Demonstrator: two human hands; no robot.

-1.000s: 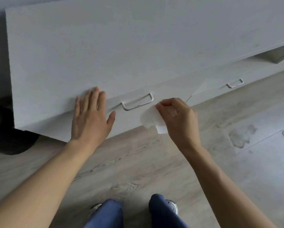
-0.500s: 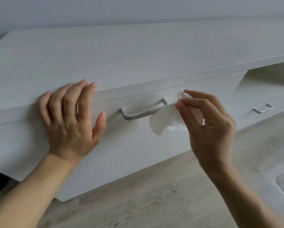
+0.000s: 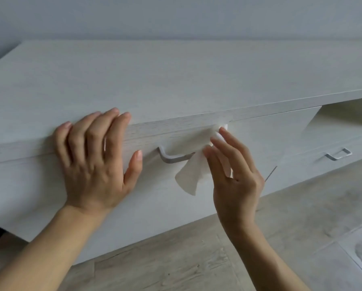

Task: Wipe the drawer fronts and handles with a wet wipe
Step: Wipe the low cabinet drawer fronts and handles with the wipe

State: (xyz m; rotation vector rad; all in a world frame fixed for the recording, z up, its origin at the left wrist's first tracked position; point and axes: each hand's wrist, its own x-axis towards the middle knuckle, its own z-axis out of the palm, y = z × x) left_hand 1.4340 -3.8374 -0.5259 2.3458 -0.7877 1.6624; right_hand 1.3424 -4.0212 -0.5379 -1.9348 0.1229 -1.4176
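Wipe [image 3: 191, 175] moved up onto handle's [image 3: 171, 158] right end, pinched in right hand [image 3: 234, 177]; left hand [image 3: 94, 162] flat, fingers spread; loose tail may miss handle's underside.

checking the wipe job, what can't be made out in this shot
Head view:
- Right end of the handle: covered by the wipe held in the right hand.
- Drawer front under the left hand: hidden.
- Whether the wipe is wet: unreadable.

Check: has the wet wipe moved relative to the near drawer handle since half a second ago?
Yes. The wet wipe rose toward the drawer's top edge, now covering the handle's right end.
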